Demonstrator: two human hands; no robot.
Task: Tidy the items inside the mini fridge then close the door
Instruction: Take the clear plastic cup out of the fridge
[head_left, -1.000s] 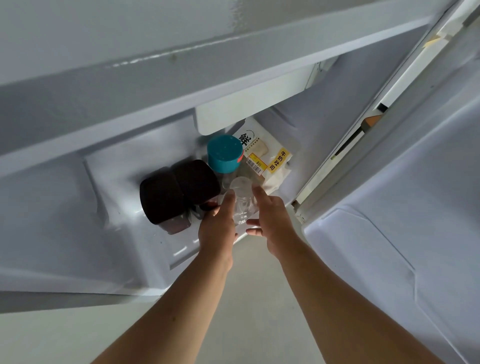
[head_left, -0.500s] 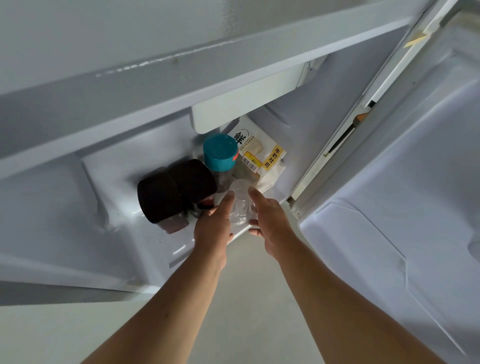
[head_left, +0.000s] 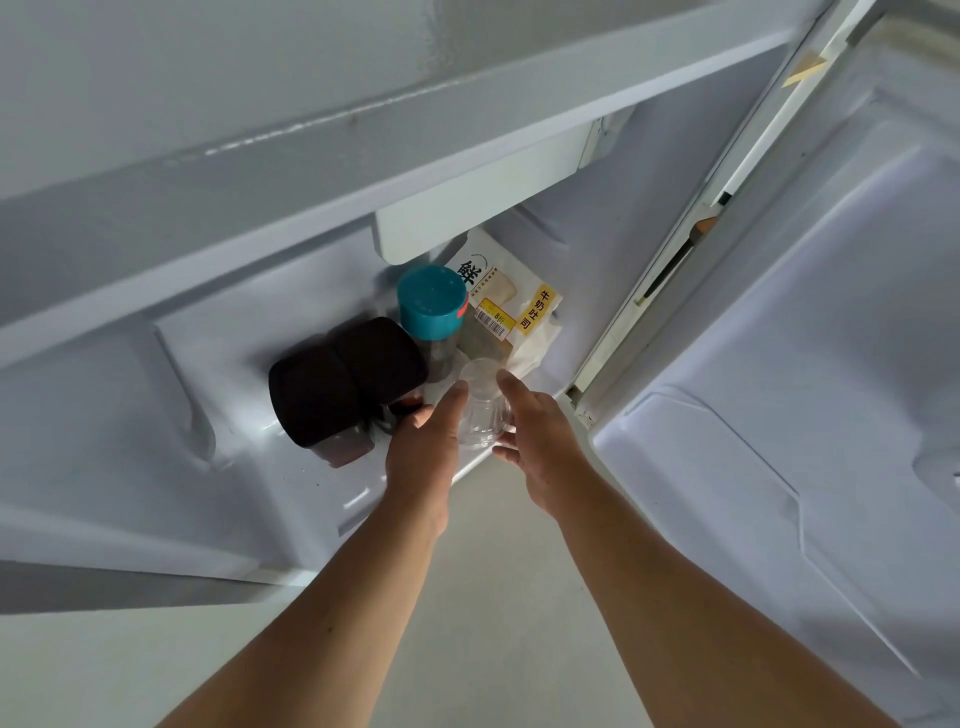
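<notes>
A clear plastic cup (head_left: 480, 408) is standing at the front edge of the mini fridge floor (head_left: 311, 483), mouth down as far as one can tell. The left hand (head_left: 423, 452) and right hand (head_left: 540, 441) are cupping its sides, thumbs touching it. Just behind the cup a teal-capped bottle (head_left: 431, 306) is standing; left of the cup two dark-lidded jars (head_left: 345, 387) are sitting; behind it a bread bag (head_left: 511, 312) is leaning. The fridge door (head_left: 805, 389) is hanging open to the cup's right.
</notes>
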